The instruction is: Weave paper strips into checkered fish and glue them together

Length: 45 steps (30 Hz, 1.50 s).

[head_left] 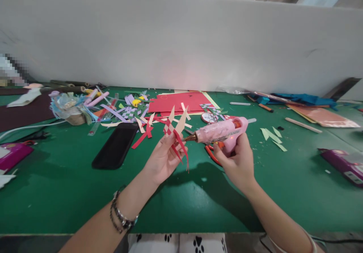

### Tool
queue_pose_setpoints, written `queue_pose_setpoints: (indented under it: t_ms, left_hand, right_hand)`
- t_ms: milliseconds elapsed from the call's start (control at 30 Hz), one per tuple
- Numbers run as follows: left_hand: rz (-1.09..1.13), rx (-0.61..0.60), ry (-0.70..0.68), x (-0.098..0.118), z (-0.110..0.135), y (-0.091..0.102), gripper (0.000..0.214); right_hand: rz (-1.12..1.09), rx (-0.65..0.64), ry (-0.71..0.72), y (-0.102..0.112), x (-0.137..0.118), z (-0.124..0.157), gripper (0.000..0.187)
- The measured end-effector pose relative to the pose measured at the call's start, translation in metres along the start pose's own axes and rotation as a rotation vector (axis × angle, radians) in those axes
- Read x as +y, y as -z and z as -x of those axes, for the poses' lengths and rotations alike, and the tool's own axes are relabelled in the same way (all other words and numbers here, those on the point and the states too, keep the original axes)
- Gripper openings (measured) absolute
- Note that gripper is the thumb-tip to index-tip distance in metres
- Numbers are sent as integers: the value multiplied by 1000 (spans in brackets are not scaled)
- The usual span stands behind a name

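Observation:
Red and cream paper strips (169, 126), woven together with their ends splayed out, are pinched in my left hand (167, 156). My right hand (239, 162) wraps round the handle of a pink glue gun (217, 131). Its metal nozzle points left and meets the woven strips, or comes very close; I cannot tell if it touches. A clear glue stick (252, 120) pokes out of the gun's back end. Behind the gun, the red handle (211, 155) of a tool lies on the table, partly hidden by my right hand.
On the green table (176, 204) lie a black phone (116, 145), red paper sheets (178, 102), woven strip scraps (130, 107) and light green pieces (273, 135). Purple devices (344, 164) sit at both sides. A pale partition (181, 37) stands behind.

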State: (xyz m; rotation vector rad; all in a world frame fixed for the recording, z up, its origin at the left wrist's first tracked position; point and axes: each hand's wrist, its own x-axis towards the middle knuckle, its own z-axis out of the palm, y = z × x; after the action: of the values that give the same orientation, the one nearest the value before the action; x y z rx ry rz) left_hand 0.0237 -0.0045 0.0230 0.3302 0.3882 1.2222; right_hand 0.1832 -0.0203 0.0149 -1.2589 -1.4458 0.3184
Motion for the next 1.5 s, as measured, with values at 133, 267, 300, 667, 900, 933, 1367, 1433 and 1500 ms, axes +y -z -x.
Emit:
queue_pose_setpoints:
  t_ms: [133, 267, 300, 667, 900, 933, 1367, 1433, 1500]
  left_hand:
    - [3, -10, -8, 1, 0, 2, 25]
    - [-3, -12, -5, 2, 0, 3, 24]
    - [-4, -9, -3, 2, 0, 3, 25]
    - [-15, -3, 1, 2, -1, 1, 27]
    - [-9, 6, 7, 2, 0, 0, 26]
    - [-9, 9, 10, 2, 1, 0, 27]
    - [-46, -65, 72, -1, 1, 5, 27]
    - [-56, -58, 77, -1, 2, 4, 28]
    - [-58, -56, 72, -1, 3, 3, 27]
  right_hand:
    - [28, 0, 18, 0, 1, 0, 24]
    - [26, 23, 26, 0, -2, -1, 21]
    - [28, 25, 24, 0, -2, -1, 21]
    - [37, -21, 30, 2, -3, -1, 29]
    - [48, -16, 34, 3, -4, -1, 27]
    - [51, -16, 36, 3, -4, -1, 26]
    - [71, 39, -2, 2, -5, -2, 20]
    - [78, 45, -14, 2, -5, -2, 20]
    - [81, 47, -26, 2, -5, -2, 20]
